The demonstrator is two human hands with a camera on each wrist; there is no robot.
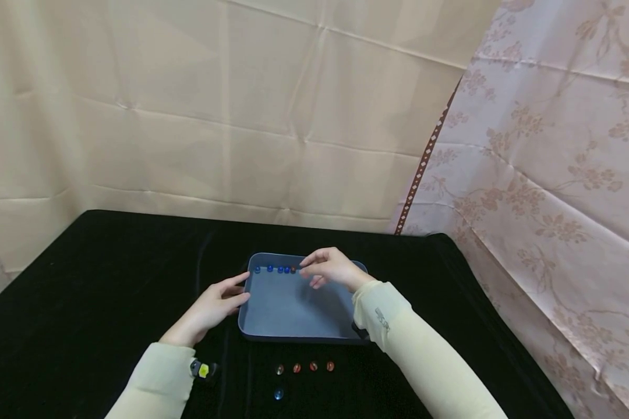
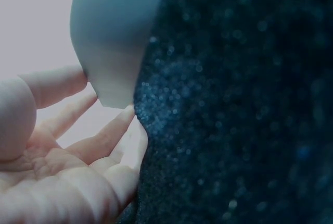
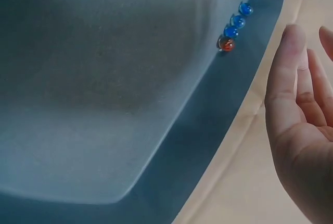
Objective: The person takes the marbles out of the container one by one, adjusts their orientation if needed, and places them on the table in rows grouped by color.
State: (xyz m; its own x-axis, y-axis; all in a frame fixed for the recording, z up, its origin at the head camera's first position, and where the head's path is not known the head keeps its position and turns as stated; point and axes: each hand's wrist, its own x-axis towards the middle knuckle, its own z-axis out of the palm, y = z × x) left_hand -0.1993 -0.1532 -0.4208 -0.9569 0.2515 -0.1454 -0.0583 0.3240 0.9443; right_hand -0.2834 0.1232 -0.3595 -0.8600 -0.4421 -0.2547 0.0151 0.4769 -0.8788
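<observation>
**Hands at a blue tray of marbles**

The left hand [image 1: 209, 308] lay at the tray's left wall, fingers straight and loosely spread, the fingertips [image 2: 127, 114] touching or just short of the wall near its corner; the left wrist view was too blurred to settle which. It gripped nothing. The right hand [image 1: 331, 269] hovered over the far right part of the blue tray [image 1: 293, 336], fingers relaxed and slightly bent, empty as far as the right wrist view showed; the palm ran off that frame's right edge.

Along the tray's far wall sat a row of marbles: blue marbles [image 1: 275, 269] to the left and one red marble [image 1: 293, 269] at the right end, just beside the right hand's fingertips. In the right wrist view only four of the row showed, the rest cut off by the top edge. The hand and its pale sleeve hid the tray's right wall and near right corner.

On the black bench [image 1: 84, 302], near the tray's front wall, lay four loose marbles [image 1: 304, 367] in a line, mostly reddish, the leftmost hard to make out, and a single blue marble [image 1: 278, 394] nearer the person. A small yellow-and-dark device [image 1: 203, 369] showed at the left cuff, partly covered. Creased beige cloth [image 1: 241, 116] and a flowered curtain [image 1: 555, 174] hung behind.
</observation>
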